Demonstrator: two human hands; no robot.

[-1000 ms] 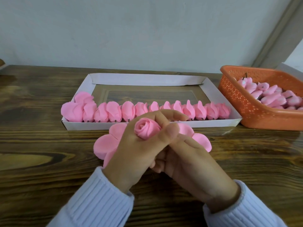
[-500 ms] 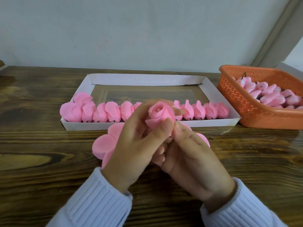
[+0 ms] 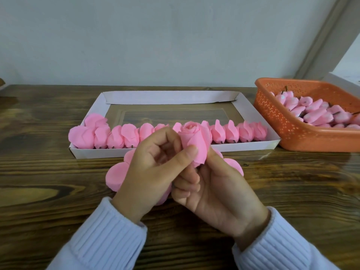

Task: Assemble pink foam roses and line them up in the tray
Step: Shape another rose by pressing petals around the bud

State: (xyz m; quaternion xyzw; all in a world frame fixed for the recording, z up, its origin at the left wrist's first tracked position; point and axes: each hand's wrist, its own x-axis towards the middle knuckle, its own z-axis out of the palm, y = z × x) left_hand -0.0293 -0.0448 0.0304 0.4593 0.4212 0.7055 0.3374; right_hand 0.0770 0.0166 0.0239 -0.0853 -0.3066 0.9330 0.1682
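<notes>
A pink foam rose [image 3: 193,142] stands upright between both hands, just in front of the white tray [image 3: 253,112]. My left hand [image 3: 153,168] pinches its side with thumb and fingers. My right hand [image 3: 216,188] holds it from below and at the right, fingers curled round its base. A row of several finished pink roses [image 3: 116,136] lines the tray's near edge. Flat pink foam petals [image 3: 115,174] lie on the table under my hands, mostly hidden.
An orange perforated basket [image 3: 272,117] with several pink rose buds [image 3: 315,112] sits at the right, touching the tray's corner. The dark wooden table [image 3: 48,188] runs to a pale wall behind. The back half of the tray holds nothing.
Both hands lifted the rose up and to the right. It now stands upright, and more of its body shows as my left fingers moved to its side.
</notes>
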